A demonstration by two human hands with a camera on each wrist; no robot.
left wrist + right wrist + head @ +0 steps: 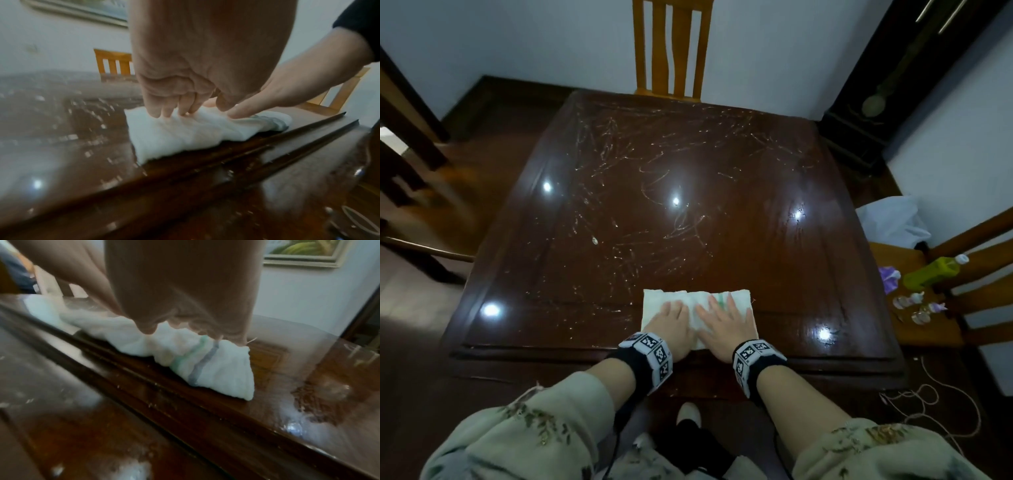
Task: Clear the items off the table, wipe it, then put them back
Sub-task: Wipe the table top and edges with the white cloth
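A white cloth [695, 296] with green and blue stripes lies on the dark, scratched wooden table [688, 171], near its front edge at the middle. My left hand [674, 317] presses on the cloth's left half, my right hand [724, 317] on its right half, side by side. In the left wrist view the left fingers [174, 108] push down into the bunched cloth [174, 134]. The right hand [277, 91] lies beside them. In the right wrist view the right hand [180, 305] bears on the striped end of the cloth [222, 373].
A wooden chair [914, 318] at the right holds a green bottle [931, 272], a purple item [889, 275] and small glass bottles [917, 305]; a white plastic bag [890, 219] sits behind them. Another chair [673, 48] stands at the far edge. A dark cabinet [887, 85] fills the back right corner.
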